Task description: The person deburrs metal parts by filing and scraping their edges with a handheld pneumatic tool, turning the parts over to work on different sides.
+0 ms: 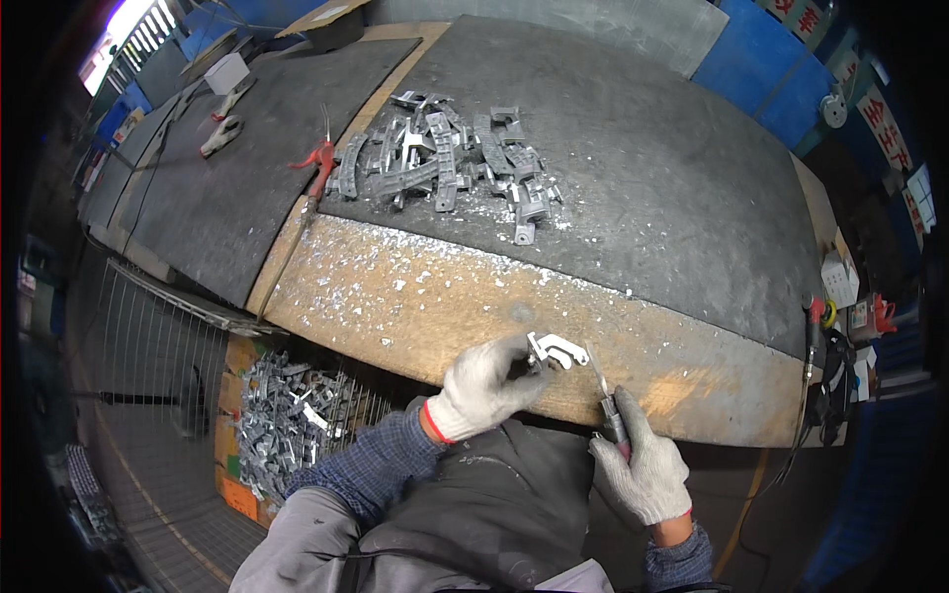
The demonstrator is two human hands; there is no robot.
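My left hand (491, 383), in a white knit glove with a red cuff edge, pinches a small curved silvery metal bracket (560, 349) over the front edge of the wooden bench. In my gloved right hand (641, 460), fingers wrapped round its handle, is a slim hand tool (606, 400) like a file or scraper. Its narrow tip points up beside the bracket's right end; whether the two touch I cannot tell. Farther off, a loose pile of grey metal castings (445, 158) lies on the black mat (672, 188).
White flakes litter the wood strip (395, 296). A red air gun (321, 163) on a hose lies left of the pile. A crate of metal parts (287, 415) stands low at left. Gloves (222, 133) and a white box (226, 73) lie farther left. Another red-handled tool (816, 314) hangs at right.
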